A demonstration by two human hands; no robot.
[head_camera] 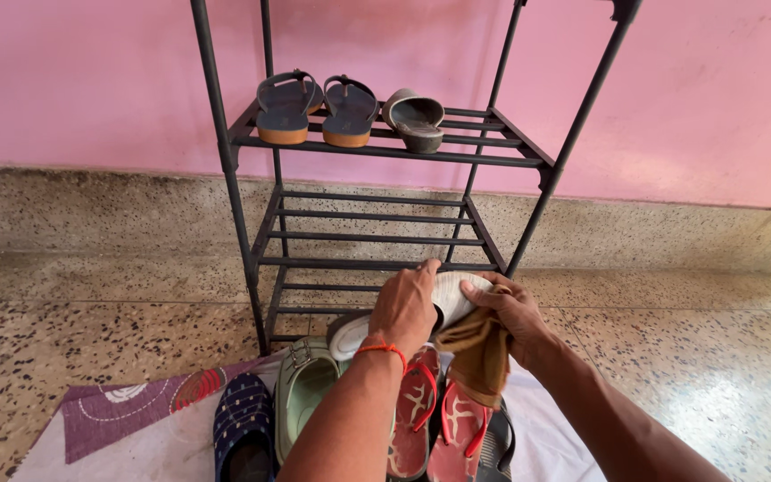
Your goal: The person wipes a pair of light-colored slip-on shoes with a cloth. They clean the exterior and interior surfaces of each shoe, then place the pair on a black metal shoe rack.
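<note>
Head view: the left hand (403, 308) grips a white shoe (443, 299) held sole-up at 6 o'clock of the black rack (385, 214), over the mat (127, 415). The right hand (510, 312) is closed on a brown cloth (482, 353) pressed to the sole. A slack grip could drop the shoe onto the red sandals (439, 419) (just below). The shoe's upper is hidden, and the sandals are cut off at the frame's edge.

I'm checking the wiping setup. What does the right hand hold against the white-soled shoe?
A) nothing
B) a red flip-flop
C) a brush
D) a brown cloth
D: the right hand grips a brown cloth against the white-soled shoe, which the left hand steadies.
</note>
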